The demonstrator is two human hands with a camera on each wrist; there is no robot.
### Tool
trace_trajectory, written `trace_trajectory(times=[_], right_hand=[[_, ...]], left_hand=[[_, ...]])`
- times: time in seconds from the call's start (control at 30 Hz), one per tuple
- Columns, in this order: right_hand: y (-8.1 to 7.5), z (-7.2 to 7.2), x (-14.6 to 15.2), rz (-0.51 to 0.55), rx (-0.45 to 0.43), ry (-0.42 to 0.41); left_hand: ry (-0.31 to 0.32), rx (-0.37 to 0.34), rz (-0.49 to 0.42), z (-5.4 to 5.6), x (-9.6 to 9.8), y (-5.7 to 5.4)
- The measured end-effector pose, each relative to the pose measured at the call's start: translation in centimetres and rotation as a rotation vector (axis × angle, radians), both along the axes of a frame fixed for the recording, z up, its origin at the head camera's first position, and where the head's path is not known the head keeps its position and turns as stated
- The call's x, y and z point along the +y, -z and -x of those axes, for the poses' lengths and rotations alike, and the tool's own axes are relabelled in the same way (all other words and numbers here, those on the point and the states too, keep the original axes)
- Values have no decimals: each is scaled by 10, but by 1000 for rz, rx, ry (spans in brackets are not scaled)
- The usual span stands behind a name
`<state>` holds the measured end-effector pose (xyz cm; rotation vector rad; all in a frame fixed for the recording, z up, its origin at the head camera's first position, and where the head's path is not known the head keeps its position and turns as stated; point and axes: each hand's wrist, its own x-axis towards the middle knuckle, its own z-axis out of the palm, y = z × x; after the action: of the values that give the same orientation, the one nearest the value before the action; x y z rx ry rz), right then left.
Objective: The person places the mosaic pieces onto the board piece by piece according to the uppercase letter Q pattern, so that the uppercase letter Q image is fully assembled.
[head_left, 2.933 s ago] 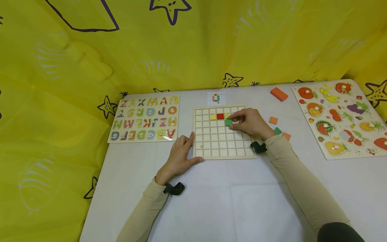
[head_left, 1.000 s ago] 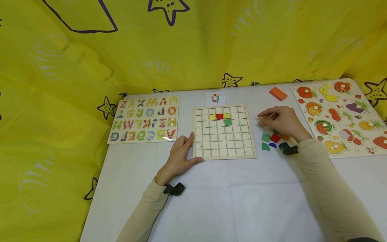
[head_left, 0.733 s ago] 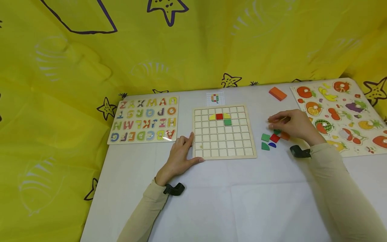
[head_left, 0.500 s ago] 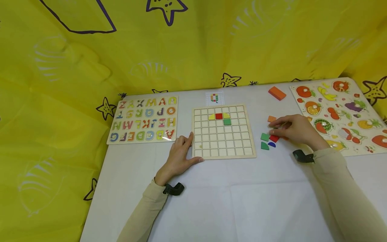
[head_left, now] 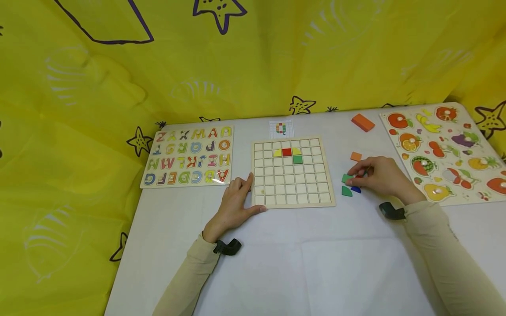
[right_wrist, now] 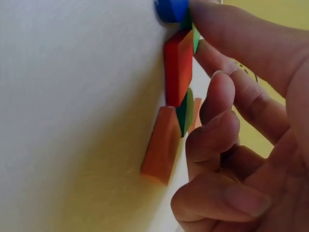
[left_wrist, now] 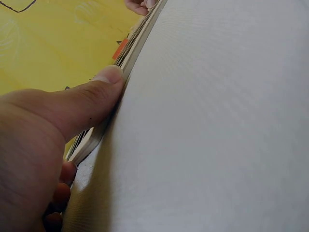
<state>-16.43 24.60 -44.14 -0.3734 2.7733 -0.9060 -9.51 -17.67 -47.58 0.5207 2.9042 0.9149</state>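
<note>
Pinching the loose green square (head_left: 345, 178) between thumb and forefinger of the right hand (head_left: 382, 175), right of centre, and covering most of the red tile (right_wrist: 176, 70) in the head view. Bracing the lower-left corner of the grid board (head_left: 290, 179), mid-frame, with the unclenched left hand (head_left: 232, 202). Leaving the fruit board (head_left: 462, 197) cut off at the right edge, the pattern card (head_left: 280, 128) above centre too small to read.

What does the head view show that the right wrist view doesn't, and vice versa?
Only in the head view: the left hand, letter board, fruit board and pattern card.
Only in the right wrist view: the nearest orange piece, which the right hand hides from the head.
Both: that hand, a red piece and a blue piece.
</note>
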Motion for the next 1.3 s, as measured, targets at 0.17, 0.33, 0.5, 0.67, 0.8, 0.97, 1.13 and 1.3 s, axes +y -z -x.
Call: trace_trajectory(times=[0.17, 0.33, 0.5, 0.67, 0.8, 0.97, 1.13, 1.3], right_hand=[[-1, 2, -2, -19, -30, -29], [-3, 2, -4, -8, -46, -28], [-7, 3, -7, 34, -53, 1], [-11, 4, -11, 123, -51, 21], [-11, 7, -12, 194, -38, 36], [-8, 9, -14, 249, -34, 86], [-4, 11, -23, 266, -1, 124], [-2, 13, -35, 278, -27, 130]], left_hand=[[-2, -5, 1, -1, 0, -1], [2, 1, 0, -2, 0, 0], [5, 7, -1, -2, 0, 0], [7, 21, -6, -2, -1, 3], [8, 22, -5, -1, 0, 3], [5, 8, -1, -1, 0, 1], [5, 14, 10, -1, 0, 2], [11, 19, 14, -1, 0, 1]])
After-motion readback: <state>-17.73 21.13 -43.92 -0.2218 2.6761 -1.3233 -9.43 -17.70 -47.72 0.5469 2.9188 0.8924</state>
